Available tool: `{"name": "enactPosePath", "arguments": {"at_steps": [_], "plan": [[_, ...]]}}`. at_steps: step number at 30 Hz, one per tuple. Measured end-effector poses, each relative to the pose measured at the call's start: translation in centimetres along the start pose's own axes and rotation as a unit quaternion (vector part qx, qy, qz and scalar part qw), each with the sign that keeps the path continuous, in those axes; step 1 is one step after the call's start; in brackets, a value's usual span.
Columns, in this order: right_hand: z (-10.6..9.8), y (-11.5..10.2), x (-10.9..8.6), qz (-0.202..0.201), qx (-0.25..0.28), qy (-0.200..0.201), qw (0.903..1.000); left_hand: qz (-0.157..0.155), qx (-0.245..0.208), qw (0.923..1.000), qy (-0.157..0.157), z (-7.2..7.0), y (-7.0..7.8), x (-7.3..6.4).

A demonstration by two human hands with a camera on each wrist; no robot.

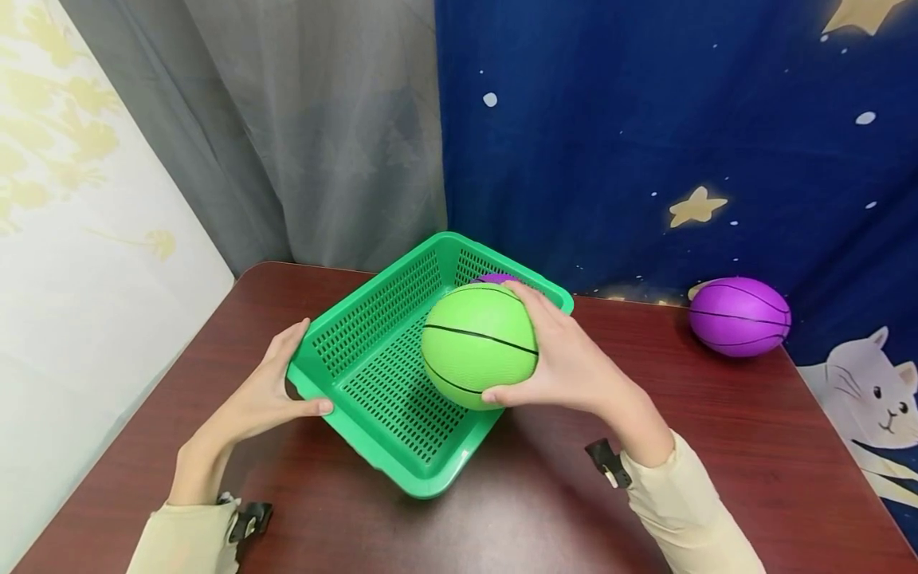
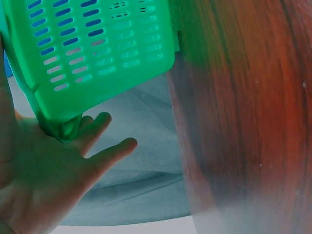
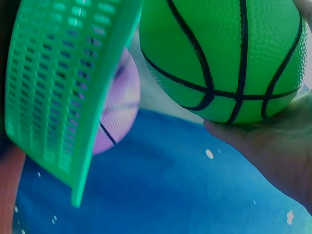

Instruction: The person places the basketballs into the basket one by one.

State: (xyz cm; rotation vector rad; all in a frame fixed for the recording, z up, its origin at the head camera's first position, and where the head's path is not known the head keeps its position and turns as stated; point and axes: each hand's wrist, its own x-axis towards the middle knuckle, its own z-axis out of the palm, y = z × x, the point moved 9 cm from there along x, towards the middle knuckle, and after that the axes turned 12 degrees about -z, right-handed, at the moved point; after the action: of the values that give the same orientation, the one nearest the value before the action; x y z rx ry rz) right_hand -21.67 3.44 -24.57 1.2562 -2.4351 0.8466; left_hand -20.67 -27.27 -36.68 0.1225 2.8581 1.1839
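Observation:
My left hand (image 1: 261, 395) holds a green plastic basket (image 1: 423, 482) by its near left corner, with the thumb over the rim. In the left wrist view the rim's corner sits against the palm (image 2: 44, 170), and several fingers stretch out past it. My right hand (image 1: 574, 359) grips a lime green ball (image 1: 476, 343) with black lines, thumb on the near side and fingers around the far side. The ball hangs over the right part of the basket. Behind it a purple ball (image 1: 495, 278) shows inside the basket, mostly hidden in the head view.
Another purple ball (image 1: 740, 316) lies at the back right of the dark red wooden table (image 1: 667, 399). Behind the table hang a grey curtain (image 1: 344, 119) and a dark blue curtain (image 1: 574, 159) with stars. A white patterned surface (image 1: 86, 263) stands along the left.

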Motion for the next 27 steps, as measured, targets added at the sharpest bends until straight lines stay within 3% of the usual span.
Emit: {"name": "enactPosePath", "arguments": {"at_steps": [12,27], "plan": [[4.8,0.4,1.7,-0.013,0.029,-0.031,0.9990,-0.003,0.001,1.0000,-0.001,0.0,0.1,0.1],[8.8,1.4,1.3,0.011,0.045,-0.082,0.9955,-0.002,0.000,1.0000,-0.002,0.0,0.1,0.1]]}}
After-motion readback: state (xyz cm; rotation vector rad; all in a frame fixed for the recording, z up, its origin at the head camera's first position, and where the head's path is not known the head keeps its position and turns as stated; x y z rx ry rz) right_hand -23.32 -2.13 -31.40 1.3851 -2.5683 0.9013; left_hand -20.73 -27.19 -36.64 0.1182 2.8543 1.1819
